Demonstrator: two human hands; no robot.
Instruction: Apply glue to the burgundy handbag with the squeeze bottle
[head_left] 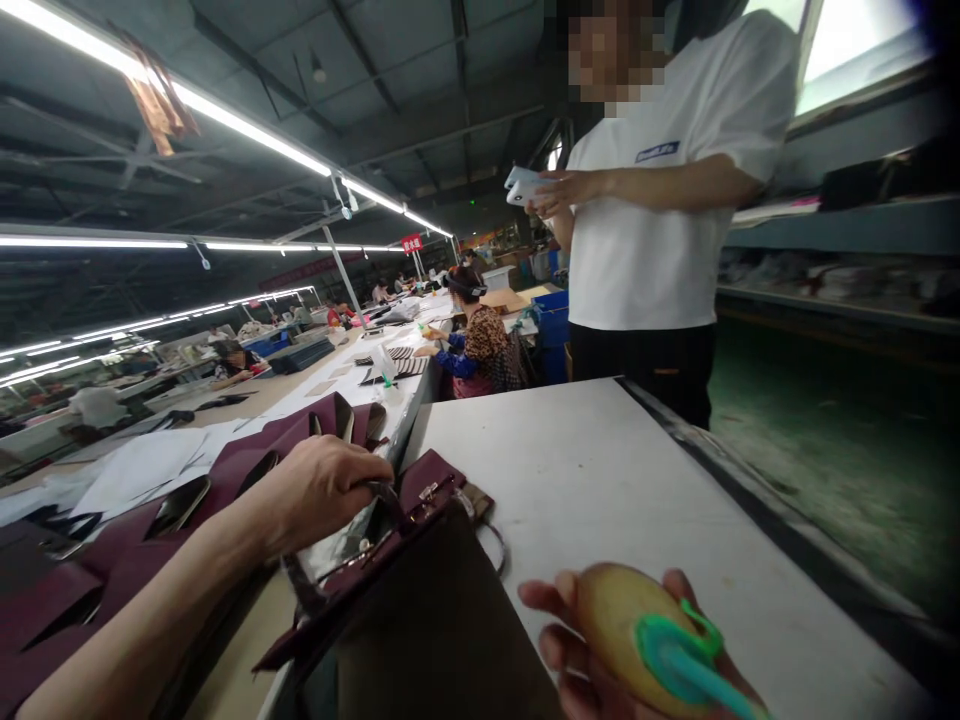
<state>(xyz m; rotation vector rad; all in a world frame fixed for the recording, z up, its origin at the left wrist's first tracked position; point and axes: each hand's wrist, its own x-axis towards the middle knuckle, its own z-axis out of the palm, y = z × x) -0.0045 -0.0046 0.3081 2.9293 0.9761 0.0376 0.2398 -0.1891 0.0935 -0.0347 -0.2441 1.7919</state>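
My left hand (319, 490) is closed round the dark handle of a maroon leather handbag (409, 590) that stands at the near edge of a white table (600, 480). My right hand (600, 650) sits at the bottom edge of the view, fingers wrapped round a yellowish rounded pad (611, 615) with a green-handled tool (679, 665) lying across it. The bag's metal clasp and ring show just right of my left hand.
Several maroon bag pieces (247, 460) lie on the long bench to the left. A person in a white shirt (667, 200) stands at the table's far end holding a phone. Seated workers (480, 345) line the bench farther back. A green floor runs along the right.
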